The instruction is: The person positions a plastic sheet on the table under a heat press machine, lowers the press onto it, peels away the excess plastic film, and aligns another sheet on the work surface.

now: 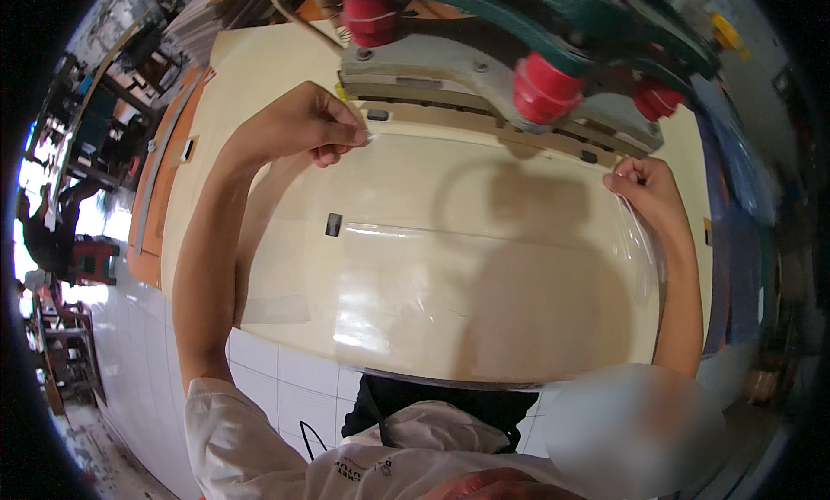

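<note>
A clear, glossy plastic sheet [406, 318] lies over a cream-coloured work board [207, 214]. My left hand [324, 128] pinches its far left corner between thumb and fingers. At the far right corner, my right hand [648, 189] grips the same sheet, which creases and shines below the fingers. Both hands are close to the lower edge of a machine's metal press bar [450, 92]. Small black rectangular pieces sit on the board, one [378, 115] beside my left fingertips, one [589, 157] near my right hand and another [334, 224] left of centre.
Above the far edge hangs the machine's green frame [493, 16] with red cylindrical parts [546, 89]. A small clear strip [275, 310] lies at the board's near left. Orange-brown boards [160, 189] are at the left, dark blue sheeting [733, 240] at the right. White floor tiles [294, 370] show below.
</note>
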Available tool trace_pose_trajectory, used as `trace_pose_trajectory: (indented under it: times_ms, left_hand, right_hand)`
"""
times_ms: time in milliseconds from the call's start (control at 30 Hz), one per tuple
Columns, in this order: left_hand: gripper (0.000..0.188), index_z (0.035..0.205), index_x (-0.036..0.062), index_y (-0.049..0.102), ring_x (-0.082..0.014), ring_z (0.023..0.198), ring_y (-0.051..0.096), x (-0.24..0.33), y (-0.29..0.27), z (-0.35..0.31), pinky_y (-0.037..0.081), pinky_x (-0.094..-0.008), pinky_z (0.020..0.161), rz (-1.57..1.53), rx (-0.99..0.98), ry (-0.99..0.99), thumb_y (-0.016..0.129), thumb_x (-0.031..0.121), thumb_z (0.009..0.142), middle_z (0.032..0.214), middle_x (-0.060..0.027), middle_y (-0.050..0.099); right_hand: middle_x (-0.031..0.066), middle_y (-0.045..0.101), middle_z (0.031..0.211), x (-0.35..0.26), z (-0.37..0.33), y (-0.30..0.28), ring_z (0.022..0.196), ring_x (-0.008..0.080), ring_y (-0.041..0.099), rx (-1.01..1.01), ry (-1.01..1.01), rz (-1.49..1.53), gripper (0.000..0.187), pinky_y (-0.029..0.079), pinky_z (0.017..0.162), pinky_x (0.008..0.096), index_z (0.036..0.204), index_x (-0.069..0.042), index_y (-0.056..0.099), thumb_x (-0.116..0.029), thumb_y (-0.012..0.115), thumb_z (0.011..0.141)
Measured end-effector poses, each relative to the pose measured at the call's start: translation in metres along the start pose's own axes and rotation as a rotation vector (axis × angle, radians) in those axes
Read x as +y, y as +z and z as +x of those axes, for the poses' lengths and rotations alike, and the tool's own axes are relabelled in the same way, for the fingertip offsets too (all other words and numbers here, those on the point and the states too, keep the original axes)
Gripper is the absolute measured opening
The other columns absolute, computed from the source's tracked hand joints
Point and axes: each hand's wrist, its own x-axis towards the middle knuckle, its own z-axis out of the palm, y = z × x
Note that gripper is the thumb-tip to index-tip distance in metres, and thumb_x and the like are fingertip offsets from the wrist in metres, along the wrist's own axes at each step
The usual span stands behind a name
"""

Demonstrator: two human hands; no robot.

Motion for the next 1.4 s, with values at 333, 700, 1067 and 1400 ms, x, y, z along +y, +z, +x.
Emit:
trace_pose_trajectory:
  times_ms: [333, 700, 1067, 1400]
  left_hand:
    - [0.019, 0.068, 0.0009, 0.063, -0.0098, 0.051, 0.056, 0.000, -0.008, -0.008, 0.046, -0.0247, 0.050, 0.177, 0.088, -0.013, 0.073, 0.013, 0.078, 0.056, -0.0032, 0.059]
    - [0.019, 0.082, -0.0019, 0.066, -0.0177, 0.071, 0.065, -0.006, -0.008, -0.013, 0.050, -0.0301, 0.064, 0.402, 0.278, 0.110, 0.067, 0.012, 0.070, 0.075, -0.0102, 0.068]
    - [0.017, 0.081, -0.0012, 0.066, -0.0184, 0.063, 0.062, -0.019, -0.013, -0.007, 0.049, -0.0325, 0.060, 0.491, 0.438, 0.264, 0.076, 0.008, 0.071, 0.071, -0.0112, 0.067]
    - [0.016, 0.079, -0.0013, 0.065, -0.0185, 0.061, 0.060, -0.019, -0.004, -0.003, 0.049, -0.0322, 0.059, 0.511, 0.538, 0.294, 0.075, 0.009, 0.072, 0.068, -0.0112, 0.065]
  right_hand:
    - [-0.0057, 0.050, 0.060, -0.002, 0.002, -0.002, 0.054, 0.0031, 0.040, -0.015, 0.017, 0.022, 0.018, 0.029, 0.050, 0.0228, 0.071, -0.004, 0.059, -0.011, 0.073, 0.080]
    - [-0.0049, 0.052, 0.061, 0.003, 0.003, -0.002, 0.054, 0.0031, 0.042, -0.024, -0.012, 0.158, 0.010, 0.033, 0.052, 0.0211, 0.079, -0.001, 0.060, -0.001, 0.070, 0.082]
    - [-0.0032, 0.056, 0.070, 0.000, 0.003, 0.000, 0.062, 0.0037, 0.048, 0.088, 0.001, 0.136, 0.012, 0.036, 0.056, 0.0197, 0.080, 0.002, 0.064, -0.002, 0.074, 0.079]
    - [-0.0040, 0.055, 0.069, 0.003, 0.002, -0.002, 0.063, 0.0033, 0.046, 0.090, 0.006, 0.126, 0.011, 0.035, 0.057, 0.0195, 0.078, 0.002, 0.066, -0.004, 0.076, 0.077]
